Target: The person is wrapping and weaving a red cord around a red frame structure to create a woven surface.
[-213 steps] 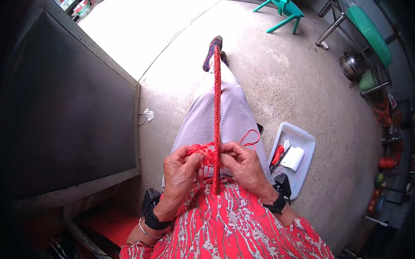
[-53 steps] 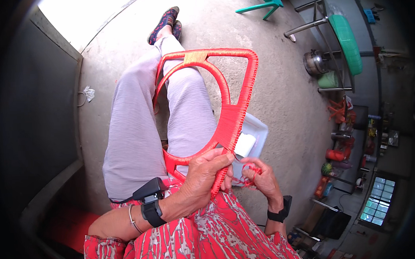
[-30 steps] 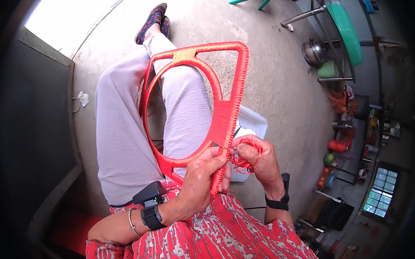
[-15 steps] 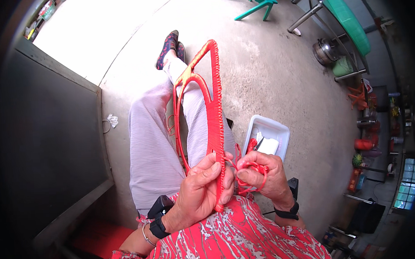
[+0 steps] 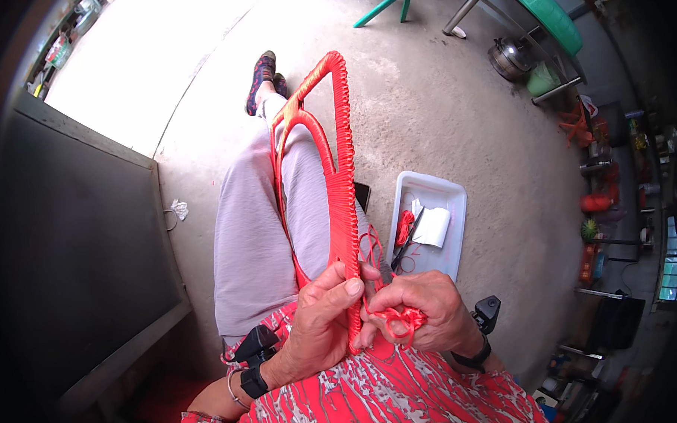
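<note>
A large frame wrapped in red cord (image 5: 344, 211) stands upright over my lap, with an arched inner piece and a ridged edge of knots. My left hand (image 5: 328, 307) grips its lower end between thumb and fingers. Close beside that edge, my right hand (image 5: 420, 305) is closed around a bundle of loose red cord (image 5: 403, 321), loops hanging out of the fist. Fingertips of both hands nearly meet at the wrapped edge. Slack red strands (image 5: 372, 244) rise between the frame and the right hand; where the working end goes is hidden by my fingers.
A white plastic tray (image 5: 458, 230) on the floor holds scissors (image 5: 405, 248), a red cord bundle and white paper (image 5: 432, 226). To the left stands a dark cabinet (image 5: 85, 228). Green stools (image 5: 391, 2), a steel pot (image 5: 511, 58) and cluttered shelves lie farther right.
My right hand has turned palm inward and come lower and nearer the frame edge, bunching the cord. The left hand keeps its hold. The whole view has shifted slightly, showing more of the tray.
</note>
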{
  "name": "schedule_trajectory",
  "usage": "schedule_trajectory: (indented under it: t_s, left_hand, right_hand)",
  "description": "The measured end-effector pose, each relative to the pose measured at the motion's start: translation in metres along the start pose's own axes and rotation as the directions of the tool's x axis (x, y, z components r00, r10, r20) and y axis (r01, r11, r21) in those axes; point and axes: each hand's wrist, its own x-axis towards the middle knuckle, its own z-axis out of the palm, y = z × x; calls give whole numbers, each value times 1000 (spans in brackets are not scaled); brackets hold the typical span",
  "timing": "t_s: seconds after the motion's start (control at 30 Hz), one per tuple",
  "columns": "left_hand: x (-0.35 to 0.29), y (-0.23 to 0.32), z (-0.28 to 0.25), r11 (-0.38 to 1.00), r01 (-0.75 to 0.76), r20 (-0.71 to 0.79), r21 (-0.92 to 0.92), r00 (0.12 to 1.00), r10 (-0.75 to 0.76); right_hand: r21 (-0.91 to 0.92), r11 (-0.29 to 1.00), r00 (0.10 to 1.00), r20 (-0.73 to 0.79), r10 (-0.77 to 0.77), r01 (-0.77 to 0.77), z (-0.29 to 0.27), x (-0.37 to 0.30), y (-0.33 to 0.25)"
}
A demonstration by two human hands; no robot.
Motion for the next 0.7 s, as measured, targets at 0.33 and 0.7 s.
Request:
schedule_trajectory:
  t_s: [0.33,0.7]
  left_hand:
    - [-14,6,2,975,-38,-44,218,998,49]
    - [-6,10,0,952,20,-21,306,1000,-14]
  right_hand:
    - [-132,990,973,-232,22,-54,-3,23,12]
    - [-295,943,984,-48,-174,152,-10,36,23]
